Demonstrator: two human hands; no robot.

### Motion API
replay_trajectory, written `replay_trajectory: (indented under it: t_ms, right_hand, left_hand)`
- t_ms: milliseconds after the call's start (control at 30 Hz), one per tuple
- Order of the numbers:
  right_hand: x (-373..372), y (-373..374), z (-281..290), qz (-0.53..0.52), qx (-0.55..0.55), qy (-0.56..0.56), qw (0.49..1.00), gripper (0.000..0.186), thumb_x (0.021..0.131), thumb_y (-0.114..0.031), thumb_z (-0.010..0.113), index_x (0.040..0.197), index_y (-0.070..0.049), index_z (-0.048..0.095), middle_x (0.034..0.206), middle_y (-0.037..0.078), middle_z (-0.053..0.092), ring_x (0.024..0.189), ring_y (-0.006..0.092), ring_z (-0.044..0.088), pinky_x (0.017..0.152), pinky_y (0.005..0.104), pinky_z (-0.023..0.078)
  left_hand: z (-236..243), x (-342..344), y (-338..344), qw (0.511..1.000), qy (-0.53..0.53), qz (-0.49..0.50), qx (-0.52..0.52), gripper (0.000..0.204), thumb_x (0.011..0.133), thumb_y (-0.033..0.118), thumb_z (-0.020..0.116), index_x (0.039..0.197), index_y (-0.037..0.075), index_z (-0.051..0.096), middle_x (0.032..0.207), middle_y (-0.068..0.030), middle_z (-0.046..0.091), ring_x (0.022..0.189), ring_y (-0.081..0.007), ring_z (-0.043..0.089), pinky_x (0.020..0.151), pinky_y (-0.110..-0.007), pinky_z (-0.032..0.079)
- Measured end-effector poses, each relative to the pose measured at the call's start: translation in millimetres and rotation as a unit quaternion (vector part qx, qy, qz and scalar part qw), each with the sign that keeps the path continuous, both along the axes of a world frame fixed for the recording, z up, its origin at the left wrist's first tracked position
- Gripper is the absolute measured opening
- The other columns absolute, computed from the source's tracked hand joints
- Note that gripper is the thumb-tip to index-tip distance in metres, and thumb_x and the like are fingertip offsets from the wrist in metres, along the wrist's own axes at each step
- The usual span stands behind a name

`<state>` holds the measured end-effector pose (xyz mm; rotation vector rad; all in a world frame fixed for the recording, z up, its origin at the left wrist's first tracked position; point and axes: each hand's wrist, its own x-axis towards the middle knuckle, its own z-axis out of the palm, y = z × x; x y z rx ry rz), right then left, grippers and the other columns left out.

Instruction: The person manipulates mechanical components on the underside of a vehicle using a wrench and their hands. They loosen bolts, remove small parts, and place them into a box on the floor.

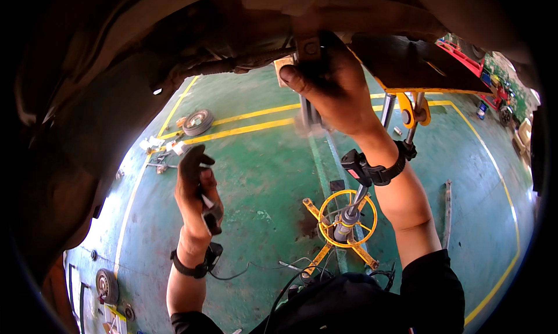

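Overhead is the dark underside of a vehicle (244,20). My right hand (340,96) reaches up against it, beside a hanging metal bracket (308,48) with a round bolt head. The thumb stands apart, pointing left below the bracket; the other fingers are lost in the shadow, so their grip is unclear. Lower and to the left, my left hand (196,183) is raised with blackened fingers curled. It closes on a small dark object with a shiny edge (211,215), whose kind I cannot make out. Both wrists carry strapped black devices.
A jack stand with a yellow ring (372,218) and spread legs stands ahead on the green floor. At right, a dark flat board (418,64) sits on raised supports. Wheels (198,122) and small parts lie at left; a long metal bar (447,215) at right. Cables trail near my body.
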<state>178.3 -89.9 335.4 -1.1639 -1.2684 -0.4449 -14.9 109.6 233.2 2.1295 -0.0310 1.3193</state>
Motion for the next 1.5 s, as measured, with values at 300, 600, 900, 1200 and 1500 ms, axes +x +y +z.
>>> replay_trajectory:
  t_ms: [300, 600, 900, 1200, 1500]
  right_hand:
    - [3, -1, 3, -0.044, -0.007, -0.015, 0.999, 0.029, 0.096, -0.022, 0.062, 0.111, 0.002, 0.054, 0.077, 0.009, 0.059, 0.068, 0.0228, 0.055, 0.064, 0.0320, 0.046]
    - [-12, 2, 7, 0.038, 0.038, 0.085, 0.995, 0.032, 0.104, -0.029, 0.050, 0.089, -0.002, 0.054, 0.061, -0.002, 0.045, 0.056, 0.0067, 0.040, 0.050, 0.0255, 0.034]
    - [-13, 12, 2, -0.025, 0.089, 0.077, 0.993, 0.031, 0.104, -0.030, 0.051, 0.091, -0.003, 0.058, 0.065, -0.002, 0.048, 0.057, 0.0083, 0.043, 0.051, 0.0255, 0.035]
    - [1, 2, 2, -0.131, 0.016, -0.015, 0.991, 0.023, 0.103, -0.028, 0.053, 0.098, -0.005, 0.057, 0.070, -0.005, 0.047, 0.060, 0.0037, 0.041, 0.051, 0.0202, 0.032]
    - [1, -3, 6, -0.061, 0.016, 0.025, 0.998, 0.027, 0.101, -0.027, 0.055, 0.088, -0.004, 0.055, 0.064, -0.002, 0.047, 0.054, 0.0073, 0.040, 0.049, 0.0244, 0.032]
  left_hand:
    - [-59, -19, -11, 0.990, 0.023, -0.003, -0.138, 0.029, 0.103, 0.014, 0.043, 0.125, -0.001, 0.051, 0.096, -0.0062, 0.059, 0.066, -0.0063, 0.046, 0.060, -0.022, 0.040]
    - [-130, -47, -31, 0.937, 0.040, -0.003, -0.347, 0.033, 0.105, 0.030, 0.046, 0.118, 0.001, 0.056, 0.087, -0.0034, 0.055, 0.058, -0.0051, 0.045, 0.049, -0.019, 0.033]
    - [-138, -53, -62, 0.929, 0.061, -0.013, -0.364, 0.035, 0.104, 0.034, 0.048, 0.111, 0.002, 0.059, 0.075, 0.0007, 0.051, 0.055, -0.0039, 0.040, 0.048, -0.019, 0.031]
    - [-49, 29, -62, 0.944, -0.026, -0.095, -0.316, 0.028, 0.103, 0.026, 0.051, 0.107, 0.001, 0.064, 0.066, 0.0063, 0.044, 0.056, -0.0018, 0.036, 0.050, -0.018, 0.026]
    - [104, 92, -65, 0.908, -0.186, -0.142, -0.346, 0.026, 0.096, 0.029, 0.064, 0.088, 0.005, 0.062, 0.068, 0.0015, 0.056, 0.046, -0.0054, 0.037, 0.043, -0.022, 0.026]
